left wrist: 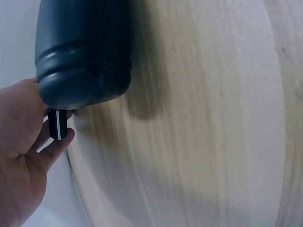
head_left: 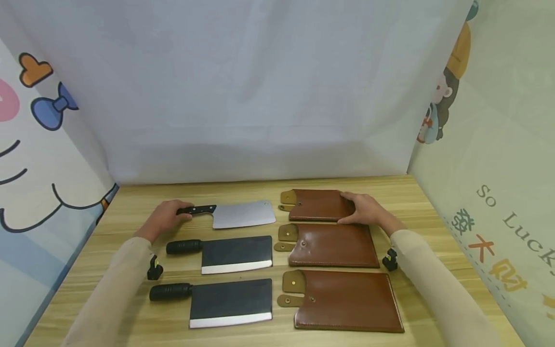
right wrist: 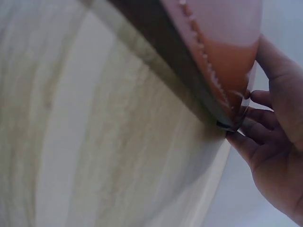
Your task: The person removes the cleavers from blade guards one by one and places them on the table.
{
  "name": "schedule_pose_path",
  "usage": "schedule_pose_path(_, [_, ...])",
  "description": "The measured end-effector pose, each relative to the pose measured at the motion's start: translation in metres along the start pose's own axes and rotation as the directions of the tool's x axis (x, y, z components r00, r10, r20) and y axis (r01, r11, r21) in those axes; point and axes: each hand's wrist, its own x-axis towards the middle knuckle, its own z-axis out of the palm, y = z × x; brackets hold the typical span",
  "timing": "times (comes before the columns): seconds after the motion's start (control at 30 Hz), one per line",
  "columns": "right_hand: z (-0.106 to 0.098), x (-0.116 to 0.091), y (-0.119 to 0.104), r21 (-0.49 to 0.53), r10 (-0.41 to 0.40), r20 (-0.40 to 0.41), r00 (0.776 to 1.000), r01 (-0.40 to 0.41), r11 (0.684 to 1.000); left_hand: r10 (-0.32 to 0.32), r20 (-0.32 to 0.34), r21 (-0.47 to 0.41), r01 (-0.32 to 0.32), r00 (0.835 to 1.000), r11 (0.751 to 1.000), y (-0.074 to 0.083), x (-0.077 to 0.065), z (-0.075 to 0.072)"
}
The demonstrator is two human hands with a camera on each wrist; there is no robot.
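At the far left of the table, my left hand (head_left: pixel 170 216) holds the riveted black handle (head_left: pixel 197 209) of a cleaver with a plain silver blade (head_left: pixel 244 215). The left wrist view has fingers and thumb around that handle's butt (left wrist: pixel 57 124), beyond a larger black handle (left wrist: pixel 83 61). On the right, my right hand (head_left: pixel 363 209) grips the right end of the farthest brown leather knife sheath (head_left: pixel 321 205), thumb at the near edge and fingers at the far one. That sheath's mouth faces the silver blade. In the right wrist view a nearer sheath (right wrist: pixel 222 56) covers most of it.
Two black-bladed cleavers, a middle one (head_left: pixel 237 251) and a near one (head_left: pixel 231 299), lie with handles left. Beside them lie the middle sheath (head_left: pixel 336 245) and the near, larger sheath (head_left: pixel 351 301), snap flaps towards the blades. A white cloth (head_left: pixel 269 96) hangs behind the wooden table (head_left: pixel 130 202).
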Motion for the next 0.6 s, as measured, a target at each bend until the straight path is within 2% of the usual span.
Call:
schedule_pose_path(0.4, [-0.01, -0.005, 0.001, 0.055, 0.003, 0.008, 1.0, -0.003, 0.998, -0.067, 0.043, 0.004, 0.067, 0.997, 0.998, 0.0, 0.001, 0.001])
schedule_pose_path(0.5, [-0.016, -0.01, 0.0, 0.068, 0.011, -0.015, 1.0, -0.01, 0.998, -0.096, 0.029, -0.014, 0.097, 0.995, 0.995, 0.001, -0.002, -0.002])
schedule_pose_path(0.6, [-0.023, -0.016, -0.003, 0.09, 0.02, -0.054, 0.998, -0.015, 0.996, -0.113, -0.018, -0.031, 0.112, 0.993, 0.993, 0.004, -0.006, -0.008])
